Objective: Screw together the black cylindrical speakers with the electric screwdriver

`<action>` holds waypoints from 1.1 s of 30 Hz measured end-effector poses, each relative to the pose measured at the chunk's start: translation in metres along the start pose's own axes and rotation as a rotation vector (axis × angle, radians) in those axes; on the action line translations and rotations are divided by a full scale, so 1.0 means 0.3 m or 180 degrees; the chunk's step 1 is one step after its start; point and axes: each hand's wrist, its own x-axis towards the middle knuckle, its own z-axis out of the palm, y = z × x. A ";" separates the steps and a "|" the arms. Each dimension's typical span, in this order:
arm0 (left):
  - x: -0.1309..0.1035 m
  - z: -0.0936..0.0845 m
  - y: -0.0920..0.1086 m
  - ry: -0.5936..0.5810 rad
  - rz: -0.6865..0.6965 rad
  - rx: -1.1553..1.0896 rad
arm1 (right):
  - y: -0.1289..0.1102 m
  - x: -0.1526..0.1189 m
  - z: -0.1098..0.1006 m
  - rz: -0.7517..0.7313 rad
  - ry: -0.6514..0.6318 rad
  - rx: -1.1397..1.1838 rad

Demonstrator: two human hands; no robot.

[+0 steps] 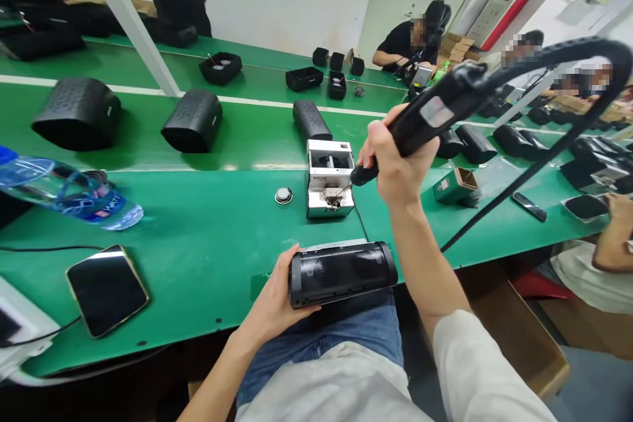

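Note:
My left hand (274, 300) is closed round the left end of a black speaker housing (343, 271), which lies at the front edge of the green bench. Its long face with two perforated patches is turned up. My right hand (403, 168) grips a black electric screwdriver (438, 112), whose thick cable loops up and away to the right. The screwdriver's bit slants down to the front of a small white screw feeder (324, 171). Whether a screw sits on the bit is too small to tell. A round metal part (283, 196) lies just left of the feeder.
On the left are a water bottle (74, 194) and a phone (109, 290). Several black housings, one (311, 120) behind the feeder, stand across the bench. A green box (452, 186) is to the right, near a co-worker's hand (620, 204). A slanted white post (128, 20) rises at back left.

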 end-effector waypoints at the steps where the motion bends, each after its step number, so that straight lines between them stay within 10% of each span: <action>1: -0.001 -0.001 0.001 -0.0004 -0.0014 0.0002 | 0.019 -0.004 0.011 0.0063 -0.0047 -0.0077; 18: -0.014 -0.003 0.009 -0.0017 -0.0155 -0.0012 | 0.064 -0.001 0.053 0.0508 -0.0005 -0.0320; 24: -0.031 0.026 -0.047 -0.0013 -0.0164 0.0023 | 0.078 0.026 0.044 0.0921 -0.0812 -0.0170; 33: -0.015 0.009 -0.011 0.0044 0.0093 0.0061 | 0.064 -0.010 0.053 0.0493 0.0129 -0.0478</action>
